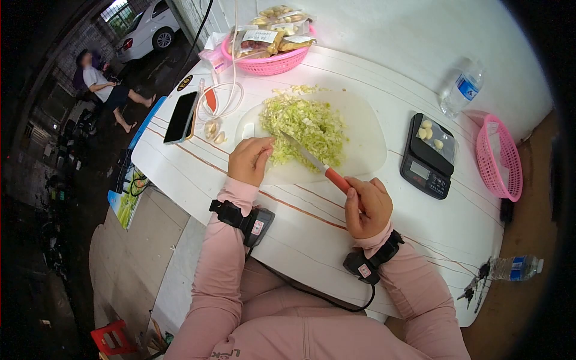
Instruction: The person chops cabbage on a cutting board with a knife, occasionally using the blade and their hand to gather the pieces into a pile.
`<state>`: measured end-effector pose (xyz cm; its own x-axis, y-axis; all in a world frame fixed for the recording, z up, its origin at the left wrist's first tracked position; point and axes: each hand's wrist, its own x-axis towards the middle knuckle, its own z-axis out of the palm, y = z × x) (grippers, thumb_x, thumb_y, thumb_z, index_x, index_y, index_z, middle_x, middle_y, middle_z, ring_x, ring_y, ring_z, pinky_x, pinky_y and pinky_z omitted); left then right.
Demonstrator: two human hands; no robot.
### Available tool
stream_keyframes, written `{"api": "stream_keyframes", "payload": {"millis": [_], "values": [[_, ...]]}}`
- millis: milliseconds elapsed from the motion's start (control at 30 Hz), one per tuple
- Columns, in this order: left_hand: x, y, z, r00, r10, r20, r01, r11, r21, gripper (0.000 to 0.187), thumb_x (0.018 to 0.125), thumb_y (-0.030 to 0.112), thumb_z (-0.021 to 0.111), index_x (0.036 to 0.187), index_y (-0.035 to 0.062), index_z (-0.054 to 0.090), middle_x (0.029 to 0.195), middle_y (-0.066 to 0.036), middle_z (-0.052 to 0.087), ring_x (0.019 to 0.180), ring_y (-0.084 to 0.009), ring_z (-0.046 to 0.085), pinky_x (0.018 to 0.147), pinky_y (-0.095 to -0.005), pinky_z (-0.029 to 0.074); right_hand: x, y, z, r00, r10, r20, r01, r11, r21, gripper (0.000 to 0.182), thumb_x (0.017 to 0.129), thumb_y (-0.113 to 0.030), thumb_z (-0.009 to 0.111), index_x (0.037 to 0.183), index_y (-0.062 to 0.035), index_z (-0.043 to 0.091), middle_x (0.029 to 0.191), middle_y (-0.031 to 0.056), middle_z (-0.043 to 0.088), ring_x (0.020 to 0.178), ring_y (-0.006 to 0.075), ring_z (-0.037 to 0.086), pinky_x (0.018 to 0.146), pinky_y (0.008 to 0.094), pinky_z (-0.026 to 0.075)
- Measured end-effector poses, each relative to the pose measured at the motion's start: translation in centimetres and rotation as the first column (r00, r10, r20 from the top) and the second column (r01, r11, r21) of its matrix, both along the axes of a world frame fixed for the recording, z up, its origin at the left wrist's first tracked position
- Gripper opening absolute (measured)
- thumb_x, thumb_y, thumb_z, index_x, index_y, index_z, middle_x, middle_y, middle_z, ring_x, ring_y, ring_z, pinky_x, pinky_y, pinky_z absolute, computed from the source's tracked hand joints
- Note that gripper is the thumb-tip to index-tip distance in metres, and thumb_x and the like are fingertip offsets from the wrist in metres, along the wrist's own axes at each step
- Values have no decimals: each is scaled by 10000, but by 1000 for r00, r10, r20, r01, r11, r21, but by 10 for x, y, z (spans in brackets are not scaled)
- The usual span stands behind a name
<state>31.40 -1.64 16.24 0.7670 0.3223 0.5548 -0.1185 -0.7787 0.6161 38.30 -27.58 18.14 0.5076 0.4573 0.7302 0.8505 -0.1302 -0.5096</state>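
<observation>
My right hand grips the orange handle of a small knife. The blade points away to the left and its tip touches the pile of finely chopped pale green cabbage. That pile is spread over a translucent white cutting board. At the left edge of the board, my left hand is closed, thumb and fingers drawn together beside the cabbage. Whatever it may hold is hidden. Garlic cloves lie on the table just beyond it.
A phone and white cable lie left. Behind stands a pink basket of packets. To the right are a black scale bearing bagged cloves, a water bottle, another pink basket, keys and a second bottle.
</observation>
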Motion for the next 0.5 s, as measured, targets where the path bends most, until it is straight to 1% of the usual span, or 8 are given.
{"api": "stream_keyframes", "payload": {"millis": [67,100,167,267,333,400,467,500], "values": [[1,-3,1,996,37,-84,-50,986,-156,184,847,-10,640,1018,28,697,953,-105,662,854,-266,641,719,-330,526,0,0,0,1000,1,4,-1,1000,0,200,785,41,610,981,19,644,670,91,598,501,257,459,539,346,363],[1,-1,-2,996,37,-84,-50,987,-156,184,847,-10,640,1018,28,697,953,-105,662,854,-266,641,719,-330,526,0,0,0,1000,0,6,0,1000,3,201,786,41,611,983,20,644,672,91,599,502,258,460,538,347,363],[2,4,-5,998,57,-38,-57,998,0,180,860,6,638,1030,29,694,958,-105,663,867,-264,642,730,-334,526,0,1,-1,1000,-2,8,2,1000,7,203,786,40,611,985,21,644,674,91,600,503,258,461,537,349,363],[4,3,-6,998,59,34,-60,998,16,178,872,24,641,1043,26,690,969,-108,664,883,-269,639,747,-337,526,0,0,-1,1000,2,5,-2,1000,19,202,787,38,612,986,22,646,672,89,596,503,257,455,536,349,363],[7,5,-11,998,43,42,-44,999,23,180,874,27,640,1048,27,689,973,-111,663,875,-263,645,742,-329,527,0,1,-2,1000,-11,-8,11,1000,13,172,830,23,592,983,22,669,621,68,549,519,205,433,512,311,362],[6,5,-13,998,27,49,-28,999,31,183,877,30,639,1053,28,688,978,-115,663,867,-257,650,738,-320,529,0,0,-2,1000,-12,-13,12,1000,6,172,831,22,592,984,22,670,627,68,554,523,205,435,512,311,363],[2,-3,-5,996,27,-84,-34,995,-92,185,871,19,642,1051,24,682,974,-118,662,842,-245,663,727,-300,532,0,0,-3,1000,-14,-18,14,1000,-1,171,833,21,591,985,22,670,633,68,559,526,204,438,512,310,364],[1,-5,-2,996,25,-85,-33,995,-92,185,871,19,642,1051,24,682,974,-118,662,842,-245,663,727,-300,532,0,0,-2,1000,-12,-17,12,1000,2,170,833,21,592,985,21,670,636,69,564,527,204,440,513,311,366]]}}
